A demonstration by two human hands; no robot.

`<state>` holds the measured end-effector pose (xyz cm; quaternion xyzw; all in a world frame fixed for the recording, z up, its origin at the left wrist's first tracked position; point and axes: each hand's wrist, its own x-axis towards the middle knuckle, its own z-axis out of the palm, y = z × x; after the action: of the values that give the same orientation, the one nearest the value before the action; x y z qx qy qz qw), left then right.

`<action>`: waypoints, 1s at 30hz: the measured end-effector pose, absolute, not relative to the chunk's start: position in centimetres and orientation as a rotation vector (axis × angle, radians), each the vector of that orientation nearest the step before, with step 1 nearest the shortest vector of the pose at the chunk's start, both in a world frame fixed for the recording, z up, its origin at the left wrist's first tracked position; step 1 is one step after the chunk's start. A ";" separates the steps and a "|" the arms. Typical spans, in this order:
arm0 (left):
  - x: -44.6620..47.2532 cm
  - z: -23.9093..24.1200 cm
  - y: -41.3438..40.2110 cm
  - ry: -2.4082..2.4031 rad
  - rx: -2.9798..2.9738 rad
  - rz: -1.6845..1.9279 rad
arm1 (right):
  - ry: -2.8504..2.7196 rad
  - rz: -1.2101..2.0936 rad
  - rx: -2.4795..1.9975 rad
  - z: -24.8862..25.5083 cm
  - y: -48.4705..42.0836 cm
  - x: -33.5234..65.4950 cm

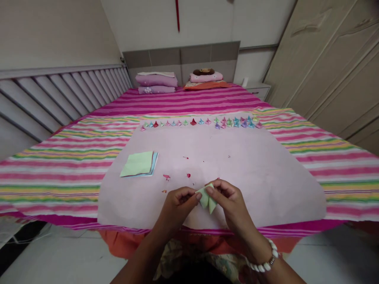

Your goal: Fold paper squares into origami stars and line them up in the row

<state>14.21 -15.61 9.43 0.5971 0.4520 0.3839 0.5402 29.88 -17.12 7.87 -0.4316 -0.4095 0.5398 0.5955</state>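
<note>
A light green folded paper [205, 200] is held between both hands above the near part of a pale sheet [251, 165]. My left hand [182, 199] pinches its left corner between thumb and fingers. My right hand [227, 199], with a white beaded bracelet [263, 266] at the wrist, grips its upper right side, thumb on the front. Two pointed flaps of the paper hang downward. To the left lies a stack of square paper [137, 163], green on top, with red, blue and white edges showing beneath.
A row of small folded paper pieces [193, 122] in several colours runs along the sheet's far edge, doubled up at the right. Red paper scraps [166, 177] lie before my hands. Folded bedding [156, 81] stands by the headboard [166, 57]; a railing [68, 88] is at left.
</note>
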 end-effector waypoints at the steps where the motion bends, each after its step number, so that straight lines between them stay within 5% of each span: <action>1: 14.3 9.4 -15.7 1.081 1.428 0.915 | -0.962 1.241 -1.017 7.9 -17.1 29.8; 19: 15.3 9.3 -16.0 1.155 1.377 1.051 | -0.806 1.284 -0.986 7.9 -16.7 29.1; 30: 15.7 8.6 -16.2 1.020 1.212 0.774 | -0.976 1.205 -1.078 8.3 -16.5 29.2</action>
<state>15.68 -16.22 8.58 0.5306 0.4465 0.3386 0.6359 29.23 -16.47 8.34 -0.4624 -0.4188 0.5170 0.5861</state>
